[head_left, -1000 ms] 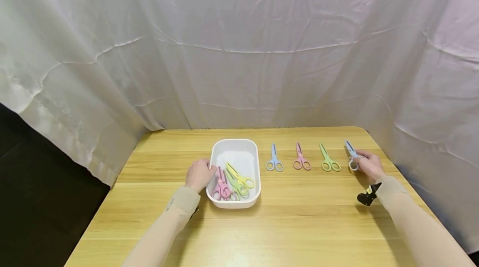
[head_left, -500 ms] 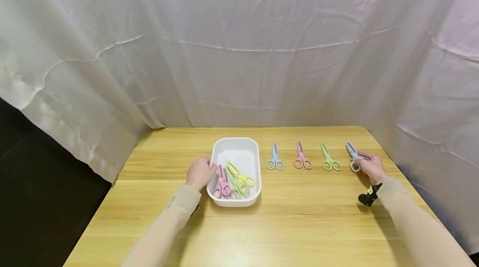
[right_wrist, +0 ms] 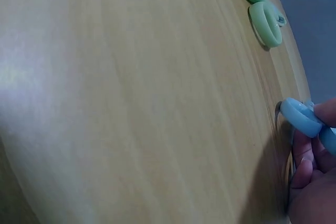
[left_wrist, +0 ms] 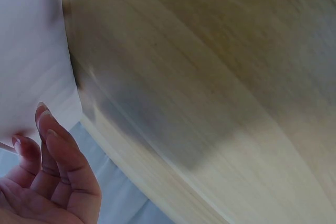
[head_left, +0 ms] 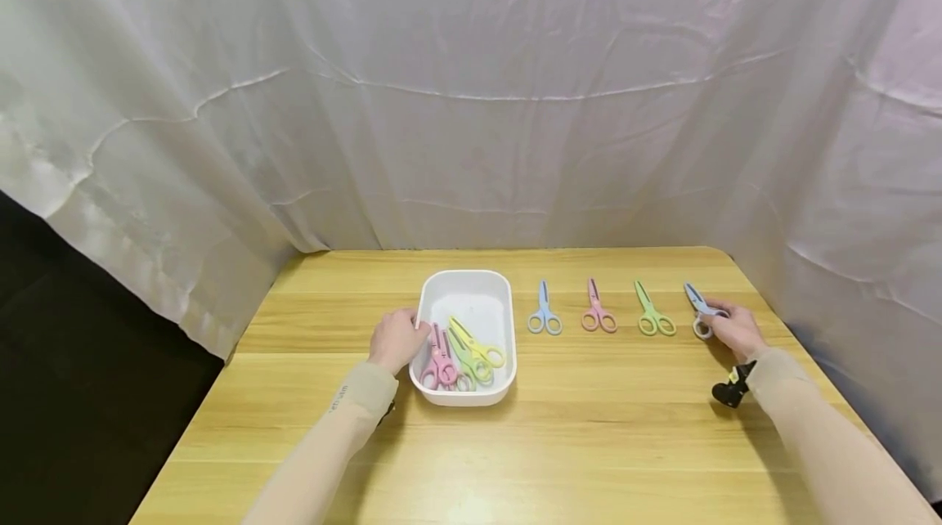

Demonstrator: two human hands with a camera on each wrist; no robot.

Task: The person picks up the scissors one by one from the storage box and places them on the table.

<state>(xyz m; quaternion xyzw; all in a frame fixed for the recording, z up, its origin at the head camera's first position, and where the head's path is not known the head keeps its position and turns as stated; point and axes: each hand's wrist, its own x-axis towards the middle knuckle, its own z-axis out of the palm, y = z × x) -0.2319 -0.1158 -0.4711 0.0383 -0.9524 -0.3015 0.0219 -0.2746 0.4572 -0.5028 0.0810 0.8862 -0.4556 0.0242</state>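
The left hand (head_left: 397,341) grips the left rim of the white tray (head_left: 471,300), its thumb over the edge and its fingers against the outer wall. Inside, toward the near end, tray pink scissors (head_left: 439,365), tray green scissors (head_left: 463,354) and tray yellow scissors (head_left: 473,342) lie overlapping. Right of the tray, apart from each other in a row on the table (head_left: 589,419), lie light blue scissors (head_left: 545,315), rose scissors (head_left: 595,310) and lime scissors (head_left: 647,310), blades toward the far edge. At the row's right end, the right hand (head_left: 738,331) pinches the held scissors (head_left: 695,301), also blue, by the handle. One handle ring shows left of the grip, the other is partly hidden by the hand; the blades point out past it, away and leftward. Whether the handle touches the table, I cannot tell.
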